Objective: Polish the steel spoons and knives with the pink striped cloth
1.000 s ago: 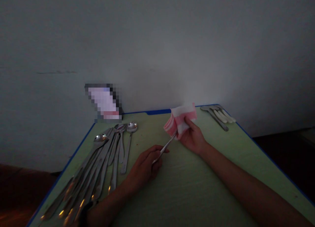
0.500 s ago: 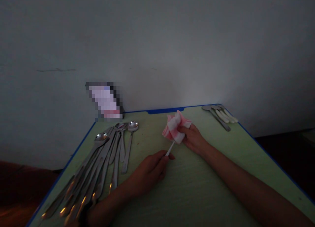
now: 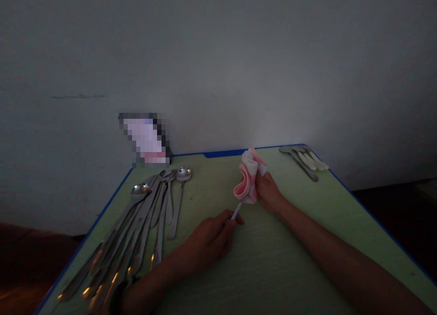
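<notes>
My left hand pinches the thin pale handle of a piece of cutlery over the middle of the table. Its upper end is hidden inside a folded pink and white cloth, so whether it is a spoon or a fork cannot be seen. My right hand is closed around that cloth from the right, gripping it about the cutlery's covered end. Left of my left hand, a single metal spoon lies beside a spread pile of metal spoons and other long-handled cutlery.
The green tabletop has a blue edge and stands against a grey wall. At the back right lie several pieces of cutlery, some with white handles. A blurred-out device with a lit screen leans on the wall at the back left.
The cloth has turned and been refolded in my right hand, shifting slightly right. My left hand has moved slightly down and right, still holding the handle.
</notes>
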The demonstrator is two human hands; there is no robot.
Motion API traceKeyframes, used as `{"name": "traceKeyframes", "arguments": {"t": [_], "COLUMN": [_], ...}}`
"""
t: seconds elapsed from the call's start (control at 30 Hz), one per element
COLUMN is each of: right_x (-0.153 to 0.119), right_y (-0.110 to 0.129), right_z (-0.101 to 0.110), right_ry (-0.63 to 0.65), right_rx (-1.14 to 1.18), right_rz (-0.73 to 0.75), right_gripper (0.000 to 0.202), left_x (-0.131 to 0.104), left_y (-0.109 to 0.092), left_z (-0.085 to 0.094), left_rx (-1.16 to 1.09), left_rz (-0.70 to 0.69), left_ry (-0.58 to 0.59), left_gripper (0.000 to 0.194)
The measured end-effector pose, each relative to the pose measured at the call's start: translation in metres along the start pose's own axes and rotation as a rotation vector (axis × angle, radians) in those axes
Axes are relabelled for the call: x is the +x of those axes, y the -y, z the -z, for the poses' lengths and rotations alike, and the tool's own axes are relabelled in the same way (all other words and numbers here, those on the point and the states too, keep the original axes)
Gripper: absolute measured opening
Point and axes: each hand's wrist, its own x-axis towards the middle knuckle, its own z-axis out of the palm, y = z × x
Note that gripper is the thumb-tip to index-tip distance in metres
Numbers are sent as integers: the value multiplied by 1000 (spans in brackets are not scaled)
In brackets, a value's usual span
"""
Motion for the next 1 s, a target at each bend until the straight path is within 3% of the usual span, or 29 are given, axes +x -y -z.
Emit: {"name": "traceKeyframes", "arguments": {"t": [0.17, 0.27, 0.37, 0.47, 0.6, 0.77, 1.0], "right_x": [3, 7, 12, 15, 15, 12, 15], "right_y": [0, 4, 11, 12, 11, 17, 17], "right_z": [0, 6, 14, 21, 24, 28, 34], "right_ry": [-2, 69, 150, 126, 120, 268, 224], "right_rx": [34, 86, 44, -21, -43, 119, 342], "right_rz": [-48, -89, -142, -117, -70, -234, -285], "right_gripper": [31, 30, 30, 29, 27, 34, 28], "left_x": [0, 2, 3, 3, 4, 2, 1], "left_y": [1, 0, 0, 1, 3, 2, 2], "left_z": [0, -1, -4, -7, -6, -2, 0], "left_rx": [83, 198, 272, 305, 261, 155, 18], "left_rz": [-29, -60, -52, -35, -48, -84, -44], "left_ry": [-66, -121, -124, -120, -145, -152, -152], "left_gripper": [33, 31, 31, 32, 31, 31, 31]}}
